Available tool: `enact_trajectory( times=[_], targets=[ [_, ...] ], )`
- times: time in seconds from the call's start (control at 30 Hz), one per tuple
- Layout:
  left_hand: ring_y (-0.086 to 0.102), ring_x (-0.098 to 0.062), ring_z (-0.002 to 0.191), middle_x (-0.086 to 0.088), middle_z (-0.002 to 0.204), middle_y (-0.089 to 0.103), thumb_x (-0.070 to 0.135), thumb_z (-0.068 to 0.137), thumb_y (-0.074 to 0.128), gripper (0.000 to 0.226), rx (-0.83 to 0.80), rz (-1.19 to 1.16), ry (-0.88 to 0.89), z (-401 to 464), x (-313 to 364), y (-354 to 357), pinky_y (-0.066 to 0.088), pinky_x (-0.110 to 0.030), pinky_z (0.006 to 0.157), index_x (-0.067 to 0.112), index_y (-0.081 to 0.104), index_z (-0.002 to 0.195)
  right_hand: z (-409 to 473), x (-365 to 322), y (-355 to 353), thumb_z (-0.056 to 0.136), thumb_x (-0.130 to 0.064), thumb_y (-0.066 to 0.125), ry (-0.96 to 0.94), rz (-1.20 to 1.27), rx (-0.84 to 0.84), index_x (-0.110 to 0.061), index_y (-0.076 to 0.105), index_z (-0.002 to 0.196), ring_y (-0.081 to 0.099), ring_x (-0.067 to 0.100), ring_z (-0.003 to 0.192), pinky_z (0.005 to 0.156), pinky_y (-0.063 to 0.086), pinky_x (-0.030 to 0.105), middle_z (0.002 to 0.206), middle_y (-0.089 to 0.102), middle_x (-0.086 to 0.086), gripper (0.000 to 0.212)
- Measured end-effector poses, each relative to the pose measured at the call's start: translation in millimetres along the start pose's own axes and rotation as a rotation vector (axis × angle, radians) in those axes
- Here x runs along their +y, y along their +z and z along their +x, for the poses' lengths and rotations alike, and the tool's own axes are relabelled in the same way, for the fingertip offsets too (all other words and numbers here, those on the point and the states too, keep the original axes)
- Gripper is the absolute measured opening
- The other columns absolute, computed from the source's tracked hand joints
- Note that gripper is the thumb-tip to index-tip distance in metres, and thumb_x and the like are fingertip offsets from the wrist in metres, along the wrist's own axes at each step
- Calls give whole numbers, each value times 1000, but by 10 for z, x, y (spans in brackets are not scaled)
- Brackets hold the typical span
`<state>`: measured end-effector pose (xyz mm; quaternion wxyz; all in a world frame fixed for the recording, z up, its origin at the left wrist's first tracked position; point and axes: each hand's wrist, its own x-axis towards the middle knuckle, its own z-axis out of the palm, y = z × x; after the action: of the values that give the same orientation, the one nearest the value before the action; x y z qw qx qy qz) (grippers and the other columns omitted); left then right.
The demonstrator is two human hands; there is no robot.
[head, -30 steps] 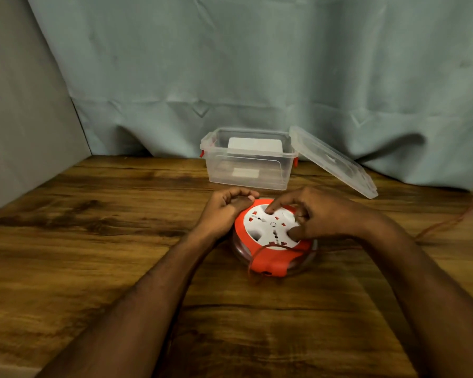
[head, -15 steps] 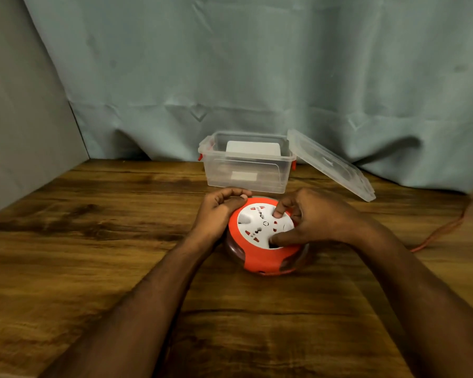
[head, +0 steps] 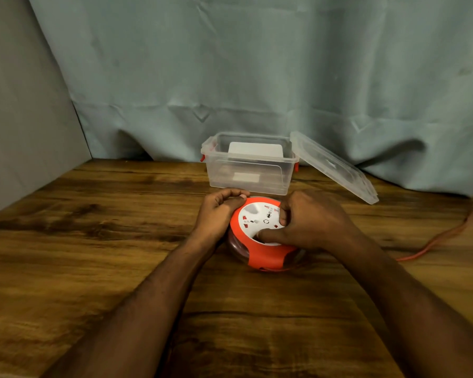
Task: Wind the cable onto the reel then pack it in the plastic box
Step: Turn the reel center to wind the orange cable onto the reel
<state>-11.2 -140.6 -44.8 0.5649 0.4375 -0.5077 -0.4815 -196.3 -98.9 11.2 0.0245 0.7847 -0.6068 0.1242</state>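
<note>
I see my left hand [head: 216,214] curled in a grip on the reel [head: 262,236] rim, right hand [head: 309,219] fingers hooked into its white face, cable [head: 432,241] trailing across the table [head: 93,241]

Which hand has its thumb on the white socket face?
The right hand: its thumb presses the reel's white face, while the left hand grips the orange rim.

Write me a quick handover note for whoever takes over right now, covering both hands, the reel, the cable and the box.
Left hand grips the far left rim of the reel, steadying it on the table.
Right hand grips the white socket face, thumb in a recess.
Cable partly wound; a length trails off to the right.
Plastic box stands open behind the reel, lid leaning on its right side.
Left: finish winding, put reel in box.
</note>
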Motion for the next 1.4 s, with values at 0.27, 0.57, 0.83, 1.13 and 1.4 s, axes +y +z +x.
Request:
enact_trajectory(
  times=[0.27,0.57,0.83,1.13,1.4],
  targets=[
    [73,-30,90,-16,100,76,7,94,60,16,-4,17,6,-15,26,-2,60,-40,79,4,73,104,-18,-22,-55,80,-70,68,-19,78,38,-22,65,69,59,14,70,59,36,28,63,56,-11,50],
    [72,-23,84,-14,98,76,4,94,60,17,-64,31,57,-56,55,31,59,-35,74,4,74,104,-47,176,-228,81,-30,80,-115,160,-151,-52,58,130,50,0,66,52,33,18,72,48,-19,58],
    [73,-28,83,-17,99,76,6,95,59,18,-95,52,49,-67,62,36,60,-35,70,3,73,107,-36,243,-217,77,-34,85,-124,215,-191,-49,63,127,57,-2,71,55,39,17,91,59,-23,57],
    [74,-29,85,-13,97,77,7,96,59,17,-43,48,41,-29,12,15,60,-34,69,6,74,103,-29,225,-171,57,-65,86,-30,131,-135,-47,69,117,63,3,87,68,54,27,115,66,-20,64],
    [70,-22,84,-13,95,75,1,93,59,17,-34,30,47,7,-14,35,56,-31,72,4,74,99,-26,104,-126,49,-85,74,-13,8,-37,-30,72,78,61,5,76,58,45,28,84,69,-16,61]
  ],
)
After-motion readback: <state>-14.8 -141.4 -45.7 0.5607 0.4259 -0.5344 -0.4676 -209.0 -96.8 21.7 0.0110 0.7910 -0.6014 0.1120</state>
